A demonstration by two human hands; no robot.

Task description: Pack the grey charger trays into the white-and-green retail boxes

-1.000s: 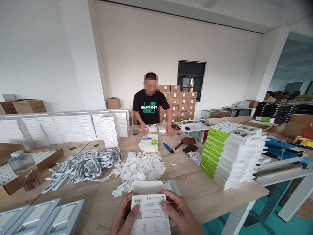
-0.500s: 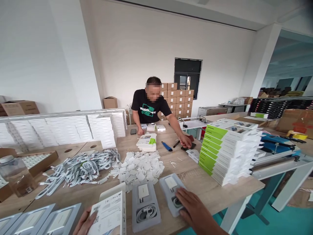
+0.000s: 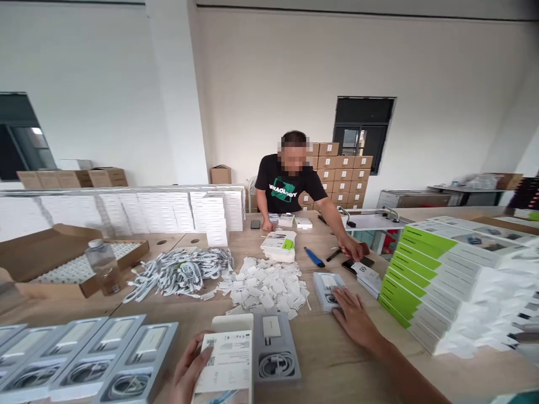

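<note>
My left hand point(image 3: 191, 367) grips a white printed carton point(image 3: 225, 359) at its left edge; the carton's top flap stands up. Stretched out, my right hand point(image 3: 353, 314) lies over the near part of a grey tray point(image 3: 323, 286) with a white charger in it, and its fingers partly cover the lower compartment. Just right of the carton sits a second grey tray point(image 3: 290, 336), holding a white charger point(image 3: 272, 326) above a coiled white cable point(image 3: 275, 365). Several more filled grey trays point(image 3: 158, 348) line the table at the lower left.
A heap of small white pieces point(image 3: 269, 286) and a tangle of white cables point(image 3: 181, 272) lie mid-table. Stacked green-and-white boxes point(image 3: 446, 280) stand right. A blue knife point(image 3: 314, 257) lies before a person point(image 3: 290, 179), whose hand reaches toward a dark flat object. A bottle point(image 3: 103, 266) stands left.
My right hand and the tray beneath it have moved forward, away from me, beyond the second tray. My left hand still holds the carton. The view has swung left.
</note>
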